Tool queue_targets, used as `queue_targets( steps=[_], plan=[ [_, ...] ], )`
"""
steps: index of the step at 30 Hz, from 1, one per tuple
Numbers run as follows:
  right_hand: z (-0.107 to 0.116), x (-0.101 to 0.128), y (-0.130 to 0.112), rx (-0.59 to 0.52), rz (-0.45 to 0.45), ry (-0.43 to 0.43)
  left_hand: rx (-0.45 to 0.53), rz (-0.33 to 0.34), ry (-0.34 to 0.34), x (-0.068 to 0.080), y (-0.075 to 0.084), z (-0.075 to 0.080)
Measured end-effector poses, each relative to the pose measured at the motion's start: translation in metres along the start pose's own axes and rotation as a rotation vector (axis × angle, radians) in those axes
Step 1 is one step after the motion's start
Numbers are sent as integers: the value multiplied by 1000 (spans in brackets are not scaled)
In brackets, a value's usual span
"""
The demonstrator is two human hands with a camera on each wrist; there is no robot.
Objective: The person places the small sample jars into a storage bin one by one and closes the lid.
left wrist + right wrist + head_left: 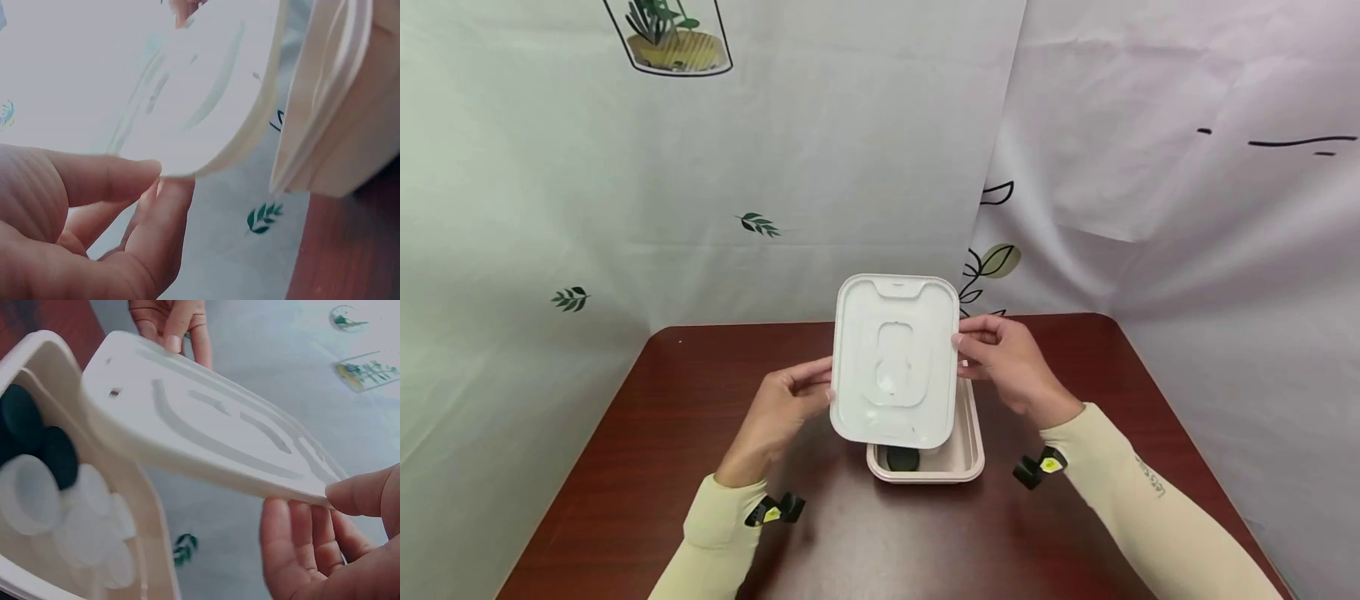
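Observation:
Both hands hold a white plastic lid (857, 358) up above a beige plastic box (973, 433). At the lid's left edge the left hand (786, 408) pinches it between thumb and fingers. The right hand (1011, 358) pinches the opposite edge, thumb on the near face. In the right wrist view the box lies open below the lid (206, 425). Inside it are dark green round caps (59, 456) and several whitish translucent caps (28, 494). From the head, the lid hides most of the box's inside; one dark cap (902, 458) shows near its front.
The box stands on a dark red-brown wooden table (715, 392). Behind the table hangs a pale cloth (820, 150) printed with leaves and plants. A black wrist strap (775, 510) is on the left sleeve, and another strap (1040, 467) is on the right.

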State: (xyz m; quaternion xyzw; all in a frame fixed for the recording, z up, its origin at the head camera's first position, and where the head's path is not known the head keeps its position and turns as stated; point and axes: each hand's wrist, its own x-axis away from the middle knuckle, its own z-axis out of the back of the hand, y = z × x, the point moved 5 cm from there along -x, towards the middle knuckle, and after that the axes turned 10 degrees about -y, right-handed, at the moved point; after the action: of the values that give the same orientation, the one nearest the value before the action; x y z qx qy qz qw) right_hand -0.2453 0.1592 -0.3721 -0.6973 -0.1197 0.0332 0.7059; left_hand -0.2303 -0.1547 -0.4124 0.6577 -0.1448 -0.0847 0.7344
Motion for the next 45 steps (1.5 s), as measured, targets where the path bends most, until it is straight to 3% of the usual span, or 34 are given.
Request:
queue_targets(
  steps=[6,12,19,25,31,39,41,45],
  plan=[
    [9,4,-17,-18,63,20,-41,-75,72,-6,17,-19],
    [14,13,-27,62,153,42,-90,-119,108,-10,26,-34],
    [17,25,-30,221,322,119,58,-133,38,-13,29,-45],
    [19,33,-24,227,336,166,168,-98,28,-16,27,-49],
    [19,37,-11,163,293,70,238,-110,-15,-15,22,-52],
    [13,46,3,-81,236,-105,227,-162,-136,-7,23,-56],
    [11,48,5,-51,233,-119,200,-153,-144,-7,19,-58],
    [8,53,16,136,242,-118,66,-142,-138,-4,9,-62]
  ],
)
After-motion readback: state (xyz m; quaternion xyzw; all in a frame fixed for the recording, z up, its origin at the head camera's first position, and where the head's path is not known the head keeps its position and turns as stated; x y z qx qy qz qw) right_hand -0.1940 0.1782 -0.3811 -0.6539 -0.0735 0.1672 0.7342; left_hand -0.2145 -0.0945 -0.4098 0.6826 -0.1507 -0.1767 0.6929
